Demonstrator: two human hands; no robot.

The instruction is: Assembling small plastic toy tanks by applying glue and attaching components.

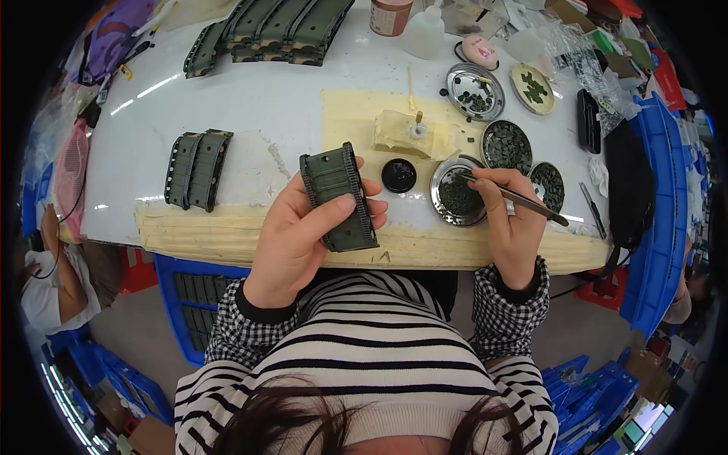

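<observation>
My left hand (299,227) is closed round a dark green, slightly curved plastic part (334,189) with ridged long edges, held up over the table's near edge. Its thumb presses on the part's face. In my right hand (509,220) is a pair of dark tweezers (531,203), gripped like a pen. The tweezers' tips reach into a round metal dish (437,199) of small dark green pieces (459,196). Whether the tips pinch a piece is too small to tell. A small black round cup (399,176) of dark, shiny stuff stands between my hands.
A similar green part (199,170) lies at left; several more are stacked (273,30) at the back. More dishes of green pieces (506,145) stand at right, near a tape-wrapped block (394,135). A knife (593,211) lies far right. A blue crate (171,303) holds parts below the padded edge.
</observation>
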